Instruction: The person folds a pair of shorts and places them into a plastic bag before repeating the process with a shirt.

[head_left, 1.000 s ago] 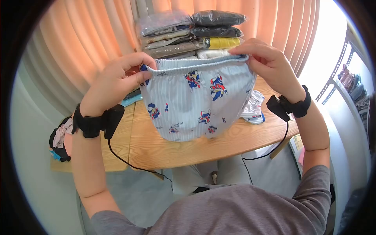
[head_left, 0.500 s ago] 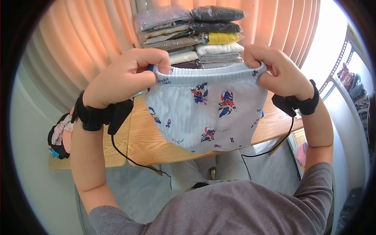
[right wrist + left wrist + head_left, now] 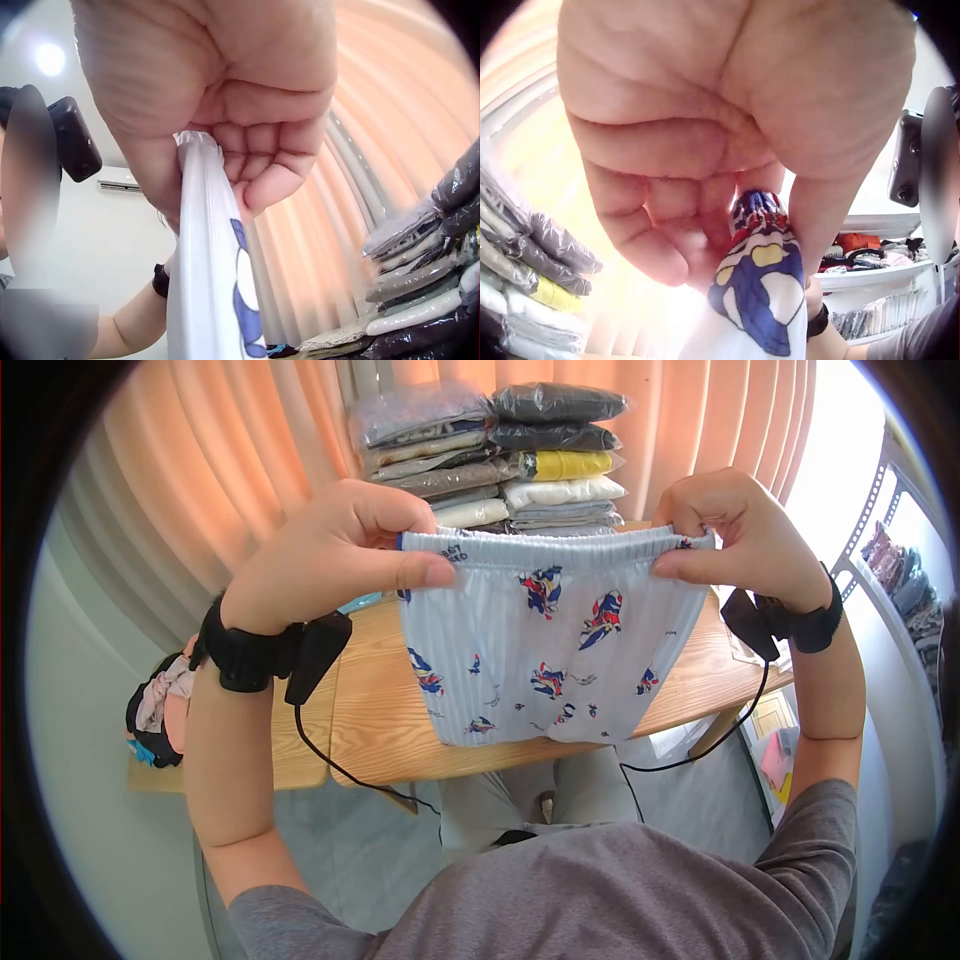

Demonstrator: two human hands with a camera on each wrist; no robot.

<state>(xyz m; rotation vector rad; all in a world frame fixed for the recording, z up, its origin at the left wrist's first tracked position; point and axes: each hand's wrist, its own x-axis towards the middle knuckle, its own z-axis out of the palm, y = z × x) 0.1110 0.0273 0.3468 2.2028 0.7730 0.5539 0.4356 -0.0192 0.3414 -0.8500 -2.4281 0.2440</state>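
Light blue striped shorts (image 3: 545, 640) with blue and red figures hang by their elastic waistband above the table's front part. My left hand (image 3: 335, 555) pinches one end of the waistband, thumb in front and fingers behind. The other end is gripped by my right hand (image 3: 735, 535), its thumb on the front too. In the left wrist view the gathered cloth (image 3: 761, 292) comes out between thumb and fingers of the left hand (image 3: 727, 112). The right wrist view has the cloth (image 3: 214, 247) pinched in the right hand (image 3: 217, 82).
Two stacks of bagged clothes (image 3: 440, 475) stand at the back of the wooden table (image 3: 375, 710), against the curtains (image 3: 220, 460). A pile of dark and pink cloth (image 3: 160, 705) lies at the far left. Shelving with clothes (image 3: 900, 585) is on the right.
Both hands have moved to the right with the shorts. The waistband, tilted one second ago, is nearly level now, and the cloth hangs straighter below it.
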